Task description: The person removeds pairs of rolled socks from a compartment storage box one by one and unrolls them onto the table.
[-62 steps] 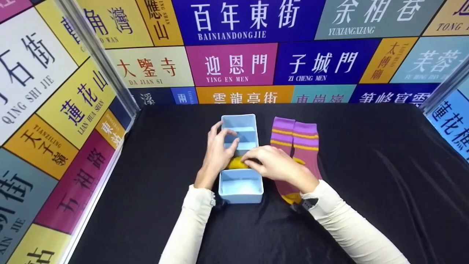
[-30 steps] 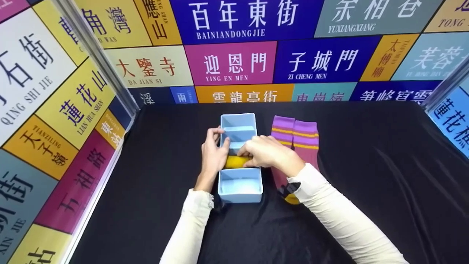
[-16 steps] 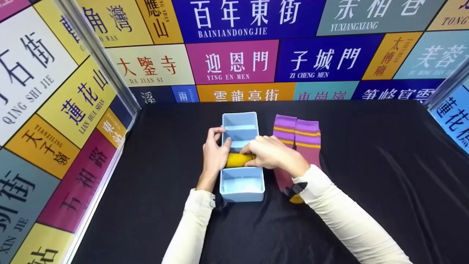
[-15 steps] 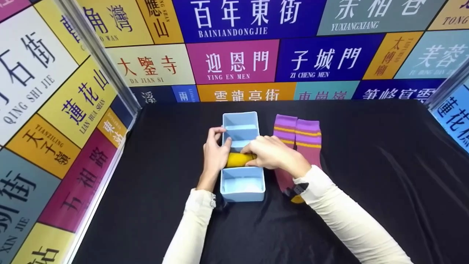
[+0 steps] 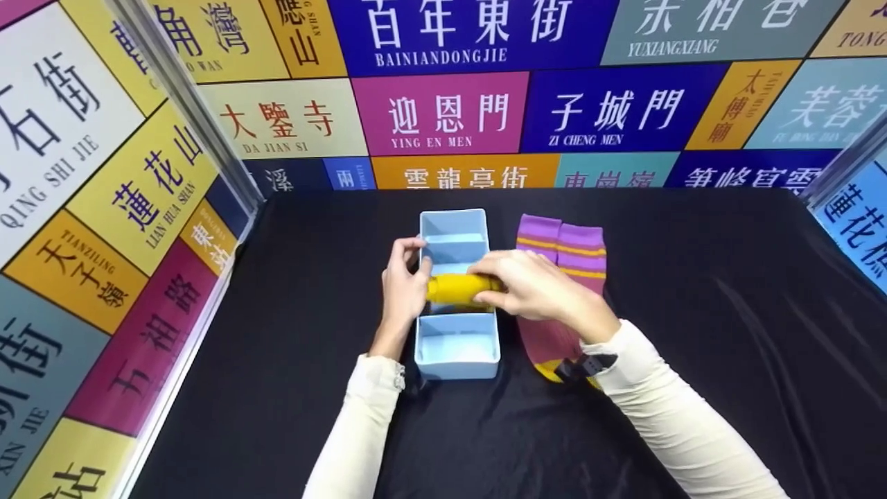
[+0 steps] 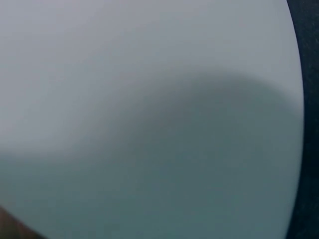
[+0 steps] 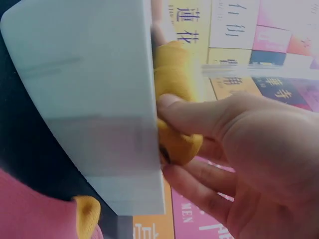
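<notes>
I see a yellow sock bundle [image 5: 454, 287] over the box [image 5: 457, 369], pinched by the right hand [image 5: 539, 284]; the left hand [image 5: 402, 287] bends at the box's left rim, its grip unclear. I judge the bundle rolled but not settled inside; striped socks [image 5: 581, 262] right of the box lie flat, unrolled.

Black table [image 5: 312, 291], lettered walls [image 5: 443, 114] on three sides.
The back wall [image 5: 599, 114] mixes blue, pink, cream and orange blocks with Chinese characters and Latin letters; the left wall [image 5: 90, 229] and right wall [image 5: 859, 215] carry similar panels. Metal posts [image 5: 186, 104] mark the corners. Light glints on creases in the cloth [image 5: 748, 333].
</notes>
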The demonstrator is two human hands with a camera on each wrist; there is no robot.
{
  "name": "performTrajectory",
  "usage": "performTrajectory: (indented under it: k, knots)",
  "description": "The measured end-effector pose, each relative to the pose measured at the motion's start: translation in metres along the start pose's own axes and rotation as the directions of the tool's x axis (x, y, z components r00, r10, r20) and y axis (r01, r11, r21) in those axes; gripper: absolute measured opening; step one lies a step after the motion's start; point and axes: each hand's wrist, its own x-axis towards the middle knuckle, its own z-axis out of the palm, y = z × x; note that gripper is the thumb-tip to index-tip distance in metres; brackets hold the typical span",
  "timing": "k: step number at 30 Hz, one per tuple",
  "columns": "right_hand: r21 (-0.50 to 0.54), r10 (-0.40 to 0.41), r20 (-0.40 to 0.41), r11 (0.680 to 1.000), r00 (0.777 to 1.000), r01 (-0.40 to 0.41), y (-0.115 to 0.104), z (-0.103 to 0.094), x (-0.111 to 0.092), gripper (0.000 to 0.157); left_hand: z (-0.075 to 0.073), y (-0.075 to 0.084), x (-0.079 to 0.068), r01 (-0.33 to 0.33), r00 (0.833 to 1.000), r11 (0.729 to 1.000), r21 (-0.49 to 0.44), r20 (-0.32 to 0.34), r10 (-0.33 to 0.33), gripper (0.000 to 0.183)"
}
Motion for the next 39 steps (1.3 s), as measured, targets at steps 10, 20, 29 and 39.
performTrajectory:
  k: [10,20,29,39]
  knots:
    - [0.466,0.058,-0.043,0.884,0.997,-0.032,0.015,-0.018,-0.024,0.034,0.001,0.003,-0.002,-0.028,1.000,0.999,0.045,0.000,0.028,0.029]
    - [0.559,0.108,-0.054,0.827,0.993,-0.060,0.024,-0.026,-0.050,0.036,0.000,0.003,-0.002,-0.047,0.999,0.995,0.084,-0.017,0.049,0.030]
    - [0.538,0.150,-0.065,0.838,0.987,-0.092,0.025,-0.044,-0.080,0.035,0.000,0.002,-0.001,-0.059,0.998,0.994,0.096,-0.004,0.059,0.030]
    - [0.617,0.212,-0.093,0.779,0.973,-0.111,0.077,-0.026,-0.112,0.040,-0.001,0.003,-0.002,-0.048,0.999,0.994,0.097,0.012,0.047,0.031]
